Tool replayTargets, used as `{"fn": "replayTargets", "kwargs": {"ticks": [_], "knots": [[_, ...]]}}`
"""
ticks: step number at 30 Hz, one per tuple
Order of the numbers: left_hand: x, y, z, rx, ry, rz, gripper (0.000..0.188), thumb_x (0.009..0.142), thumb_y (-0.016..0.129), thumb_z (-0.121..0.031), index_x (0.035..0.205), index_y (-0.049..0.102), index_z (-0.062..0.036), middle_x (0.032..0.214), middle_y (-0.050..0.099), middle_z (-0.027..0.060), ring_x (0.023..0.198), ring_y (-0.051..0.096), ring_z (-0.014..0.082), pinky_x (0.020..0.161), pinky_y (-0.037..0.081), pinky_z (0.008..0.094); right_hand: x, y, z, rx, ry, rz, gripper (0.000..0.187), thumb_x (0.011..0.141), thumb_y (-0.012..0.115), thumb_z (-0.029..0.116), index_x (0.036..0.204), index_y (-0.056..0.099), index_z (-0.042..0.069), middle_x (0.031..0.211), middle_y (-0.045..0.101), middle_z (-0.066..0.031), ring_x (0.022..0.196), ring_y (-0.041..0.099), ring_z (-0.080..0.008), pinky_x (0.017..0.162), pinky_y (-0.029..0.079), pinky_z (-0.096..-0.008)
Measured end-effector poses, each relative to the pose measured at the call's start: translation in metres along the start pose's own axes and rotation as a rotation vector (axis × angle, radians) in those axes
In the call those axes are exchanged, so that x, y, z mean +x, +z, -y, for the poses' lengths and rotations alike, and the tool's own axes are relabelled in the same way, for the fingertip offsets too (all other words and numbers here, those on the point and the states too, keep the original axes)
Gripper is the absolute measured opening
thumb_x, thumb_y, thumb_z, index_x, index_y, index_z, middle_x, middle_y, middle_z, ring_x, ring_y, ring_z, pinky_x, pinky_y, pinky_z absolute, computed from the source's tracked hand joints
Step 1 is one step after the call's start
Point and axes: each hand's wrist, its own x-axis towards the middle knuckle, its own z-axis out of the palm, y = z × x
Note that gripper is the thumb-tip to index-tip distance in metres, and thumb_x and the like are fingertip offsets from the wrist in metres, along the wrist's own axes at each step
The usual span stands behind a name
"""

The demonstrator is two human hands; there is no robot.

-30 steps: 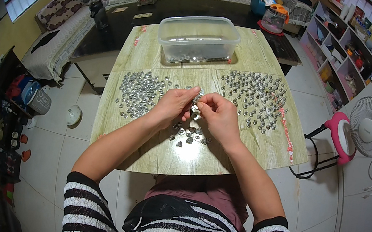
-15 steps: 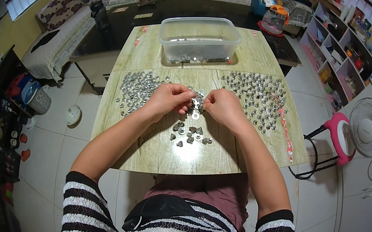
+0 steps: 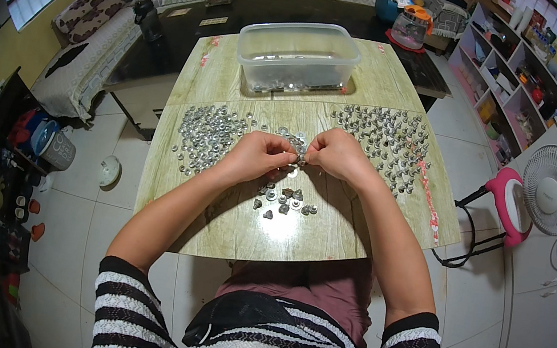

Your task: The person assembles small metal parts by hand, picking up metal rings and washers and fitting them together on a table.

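Note:
My left hand (image 3: 256,156) is closed in a pinch, its thumb and forefinger meeting over the middle of the table. Facing it, my right hand (image 3: 337,155) pinches too, the fingertips of both almost touching. Some grey metal shows between them, but the fingers hide what they hold. Just beyond lies a small heap of shiny metal pieces (image 3: 292,134). A flat metal washer (image 3: 292,173) shows below the fingertips. Nearer me lie several dark grey, knobbly metal parts (image 3: 284,209). Many round silvery pieces (image 3: 208,134) spread beside my left hand, and many stemmed metal parts (image 3: 388,142) beside my right.
A clear plastic tub (image 3: 297,59) with metal pieces in its bottom stands at the far side of the wood-patterned table (image 3: 224,235). A dark table (image 3: 268,14) adjoins behind. Right of the table are a pink-backed chair (image 3: 510,209) and a white fan (image 3: 550,191).
Both hands have shifted slightly and their fingertips have come closer together. The silvery pieces that showed between them are now mostly covered. The loose parts on the table look the same.

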Motion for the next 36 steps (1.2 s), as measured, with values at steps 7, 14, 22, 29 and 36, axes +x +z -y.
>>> {"fn": "replayTargets", "kwargs": {"ticks": [7,14,22,29,36], "knots": [[0.001,0.001,0.0,0.145,0.017,-0.099,0.017,0.083,0.055,-0.017,0.085,0.059,-0.0007,0.068,0.057,0.0007,0.058,0.052,0.0049,0.05,0.044,0.0199,0.001,0.003,-0.006,-0.007,-0.031,0.0,0.01,0.067,0.061,0.012,0.068,0.062,0.002,0.061,0.059,-0.0056,0.056,0.054,-0.0125,0.055,0.043,-0.0265],[-0.001,0.005,-0.01,-0.168,-0.02,-0.069,0.02,0.082,0.056,-0.019,0.089,0.059,-0.0005,0.069,0.058,0.0017,0.055,0.051,0.0053,0.05,0.044,0.0186,-0.002,0.008,-0.016,0.521,-0.106,-0.061,0.012,0.07,0.063,0.012,0.076,0.062,0.001,0.064,0.059,-0.0057,0.057,0.055,-0.0119,0.054,0.044,-0.0256],[0.0,0.008,-0.019,-0.127,0.028,-0.026,0.017,0.082,0.057,-0.017,0.085,0.06,-0.0006,0.065,0.056,0.0011,0.054,0.05,0.0061,0.05,0.042,0.0189,-0.024,0.008,-0.015,0.507,-0.212,-0.201,0.019,0.067,0.063,0.012,0.08,0.061,0.0,0.066,0.06,-0.0063,0.059,0.057,-0.0114,0.055,0.046,-0.0241],[-0.003,0.021,-0.036,0.101,0.079,0.001,0.019,0.082,0.057,-0.019,0.082,0.062,-0.0006,0.063,0.057,-0.0001,0.053,0.05,0.005,0.048,0.041,0.0188,-0.047,0.008,-0.013,0.068,-0.424,-0.434,0.013,0.071,0.061,0.009,0.082,0.061,0.002,0.067,0.061,-0.0096,0.058,0.058,-0.0151,0.055,0.046,-0.026],[-0.012,0.033,-0.047,0.131,0.031,0.069,0.022,0.083,0.055,-0.022,0.083,0.063,-0.0012,0.061,0.055,-0.0009,0.051,0.047,0.0041,0.046,0.039,0.0184,-0.075,-0.019,-0.044,0.318,-0.288,-0.599,0.011,0.072,0.058,0.007,0.082,0.06,0.001,0.068,0.061,-0.0087,0.059,0.057,-0.0128,0.055,0.045,-0.0245]]}}
